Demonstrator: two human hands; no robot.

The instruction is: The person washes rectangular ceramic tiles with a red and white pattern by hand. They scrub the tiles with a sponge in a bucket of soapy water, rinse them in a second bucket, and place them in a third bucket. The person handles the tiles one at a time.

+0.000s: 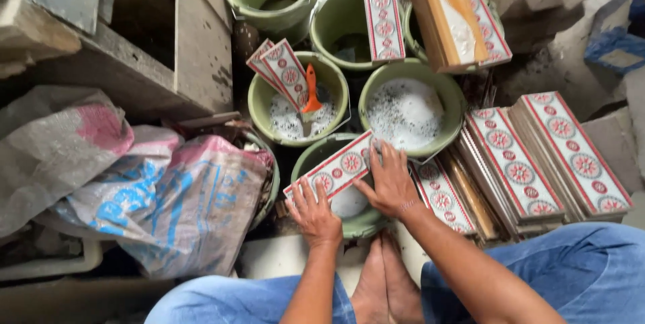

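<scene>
A long narrow tile with red flower medallions and red edge stripes lies across the rim of a green bucket in front of me. My left hand holds its near left end. My right hand rests flat on its right end, fingers spread. White material shows inside the bucket under the tile.
Several more green buckets stand beyond, some with white mortar, patterned tiles and an orange-handled scraper. Stacks of matching tiles lie at the right. Printed plastic sacks are heaped at the left. My bare feet are below the bucket.
</scene>
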